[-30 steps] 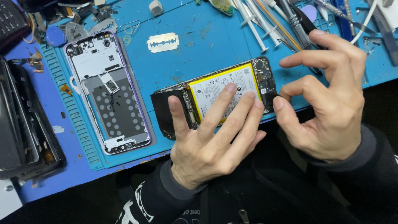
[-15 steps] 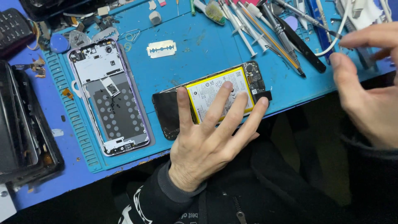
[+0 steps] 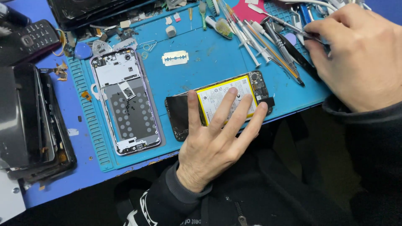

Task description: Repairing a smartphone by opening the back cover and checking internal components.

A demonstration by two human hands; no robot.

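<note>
Opened black smartphone with yellow-edged battery (image 3: 226, 100) is pinned flat at the blue mat's (image 3: 201, 75) near edge by the left hand (image 3: 217, 138), fingers spread. Right hand (image 3: 360, 54) is closed on a thin metal tool (image 3: 289, 25) among the tools. Back cover is off; battery not yet lifted.

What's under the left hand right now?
The left hand lies flat on an opened phone, fingers spread over its yellow-edged battery. The phone rests on the blue mat. Whatever sits beneath the palm and fingers is covered.
</note>
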